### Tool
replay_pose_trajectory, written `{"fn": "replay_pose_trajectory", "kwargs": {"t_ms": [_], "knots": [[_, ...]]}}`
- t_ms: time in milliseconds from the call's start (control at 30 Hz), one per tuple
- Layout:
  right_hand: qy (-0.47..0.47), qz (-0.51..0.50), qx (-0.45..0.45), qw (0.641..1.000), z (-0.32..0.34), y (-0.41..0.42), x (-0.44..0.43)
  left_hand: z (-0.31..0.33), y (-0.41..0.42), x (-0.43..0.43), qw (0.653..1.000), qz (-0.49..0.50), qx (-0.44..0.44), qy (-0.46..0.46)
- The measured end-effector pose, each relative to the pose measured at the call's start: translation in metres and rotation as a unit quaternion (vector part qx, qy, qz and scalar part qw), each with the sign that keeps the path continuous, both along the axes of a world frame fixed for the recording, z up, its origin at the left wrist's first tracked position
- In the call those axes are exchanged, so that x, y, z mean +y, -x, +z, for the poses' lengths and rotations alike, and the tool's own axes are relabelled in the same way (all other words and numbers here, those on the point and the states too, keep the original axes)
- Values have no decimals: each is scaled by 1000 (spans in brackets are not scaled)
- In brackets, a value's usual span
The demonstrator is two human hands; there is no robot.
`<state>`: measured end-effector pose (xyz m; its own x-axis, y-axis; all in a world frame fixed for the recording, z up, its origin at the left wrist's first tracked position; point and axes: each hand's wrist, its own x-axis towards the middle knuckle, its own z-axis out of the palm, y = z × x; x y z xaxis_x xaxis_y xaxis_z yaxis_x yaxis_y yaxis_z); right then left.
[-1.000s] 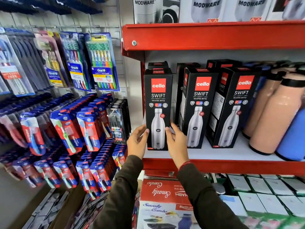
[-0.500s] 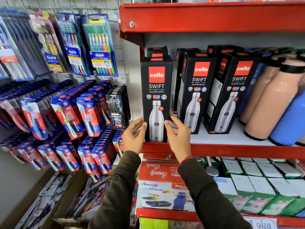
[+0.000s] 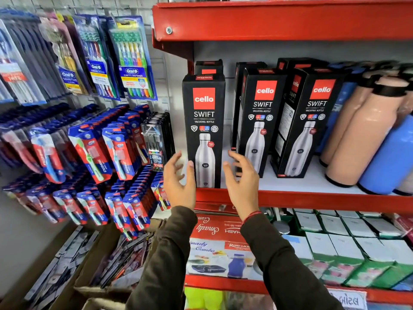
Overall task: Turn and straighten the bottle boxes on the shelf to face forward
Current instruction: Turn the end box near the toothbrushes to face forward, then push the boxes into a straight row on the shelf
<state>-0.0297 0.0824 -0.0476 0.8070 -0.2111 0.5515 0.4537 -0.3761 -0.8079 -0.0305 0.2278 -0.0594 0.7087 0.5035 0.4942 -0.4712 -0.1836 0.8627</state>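
Note:
Three black Cello Swift bottle boxes stand in the front row of the red shelf (image 3: 290,198). The left box (image 3: 204,130) stands upright at the shelf's front edge with its printed front facing me. The middle box (image 3: 260,121) and the right box (image 3: 310,121) are turned slightly, each showing a side panel. More black boxes stand behind them. My left hand (image 3: 178,182) hovers just left of the left box, fingers spread, a little off it. My right hand (image 3: 242,177) hovers just right of it, fingers apart, in front of the middle box's lower corner.
Peach bottles (image 3: 366,130) and blue bottles (image 3: 388,157) stand unboxed at the shelf's right. Toothbrush packs (image 3: 131,59) hang on a wall rack to the left. A red upper shelf (image 3: 279,21) overhangs. Below, a lower shelf holds combo boxes (image 3: 219,249) and small white-topped boxes (image 3: 335,238).
Both hands held the left box by its lower sides before; now they have let go and drawn back a little, fingers spread. The box stands at the shelf's front edge.

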Motion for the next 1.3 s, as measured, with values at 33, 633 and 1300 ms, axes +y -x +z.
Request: {"fn": "replay_pose_trajectory", "kwargs": {"t_ms": [33,633,1300], "knots": [[9,-17,-20,1000,-1,1,-6,2,2,-6,999,32,-30,-5],[-16,14,160,987,12,-55,-101,32,-53,-143,975,-132,179,-4],[-21,9,105,994,-6,-32,-108,15,-29,-130,984,-78,159,-5]]}}
